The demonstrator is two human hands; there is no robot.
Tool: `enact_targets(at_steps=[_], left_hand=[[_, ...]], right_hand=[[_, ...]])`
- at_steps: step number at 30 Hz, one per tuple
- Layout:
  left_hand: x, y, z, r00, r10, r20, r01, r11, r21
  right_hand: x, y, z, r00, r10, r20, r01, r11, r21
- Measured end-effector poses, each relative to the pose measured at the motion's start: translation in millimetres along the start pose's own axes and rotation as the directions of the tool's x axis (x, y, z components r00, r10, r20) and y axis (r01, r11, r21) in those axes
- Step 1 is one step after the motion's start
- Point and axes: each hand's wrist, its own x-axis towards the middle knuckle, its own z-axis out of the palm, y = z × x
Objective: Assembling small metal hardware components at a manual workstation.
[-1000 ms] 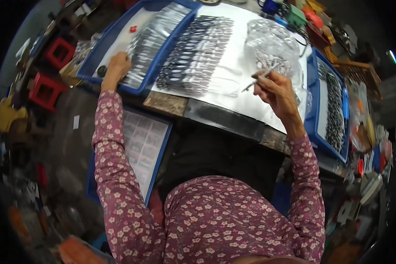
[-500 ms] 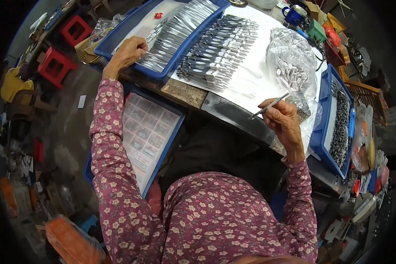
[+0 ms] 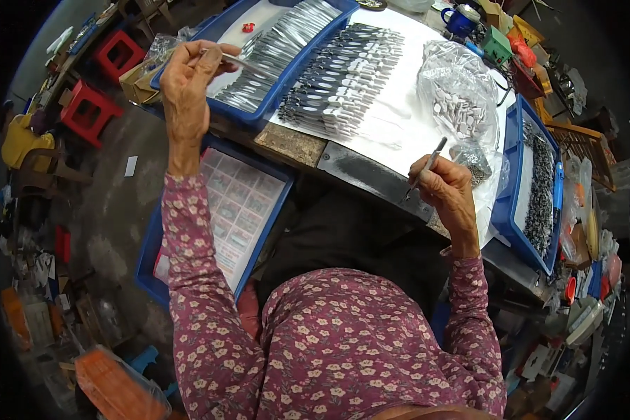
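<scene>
The left hand (image 3: 189, 82) has lifted a slender silvery piece (image 3: 250, 66) from the blue tray (image 3: 302, 68).

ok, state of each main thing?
Left hand: pinching slim silvery metal piece
Right hand: gripping thin grey metal tool
Left blue plastic tray: uncovered, holding slim silvery pieces
Right blue plastic tray: uncovered, holding small dark pieces
Lower blue plastic tray: holding printed sheet
Clear plastic bag: crumpled, holding small pale pieces
Slim black-and-white pieces: overlapping

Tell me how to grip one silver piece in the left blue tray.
Best pinch its left end, probably coming from the left: the silver pieces are slim and closely packed, with left ends facing the white lining of the blue tray.
</scene>
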Motion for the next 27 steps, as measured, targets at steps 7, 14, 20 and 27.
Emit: enact_targets(at_steps=[7, 14, 20, 27], left_hand=[[-63.7, 15.8, 74.4, 0.968, -0.175, 0.178, 0.236, 0.873, -0.426], [-117.9, -6.1, 132.4, 0.788, -0.387, 0.479, 0.597, 0.672, -0.439], [-143.3, -11.8, 153.1, 0.737, -0.507, 0.447, 0.672, 0.616, -0.410], [-159.4, -19.8, 166.6, 0.742, -0.542, 0.393, 0.666, 0.662, -0.344]], right_hand=[[-11.7, -3.2, 8.3, 0.999, 0.025, -0.047, -0.033, 0.984, -0.174], [-19.6, 13.9, 15.9, 0.991, -0.086, -0.101, 0.062, 0.975, -0.215], [-34.8, 24.4, 22.3, 0.979, -0.129, -0.158, 0.095, 0.973, -0.210], [-45.1, 41.1, 21.7, 0.978, -0.128, -0.162, 0.103, 0.983, -0.153]])
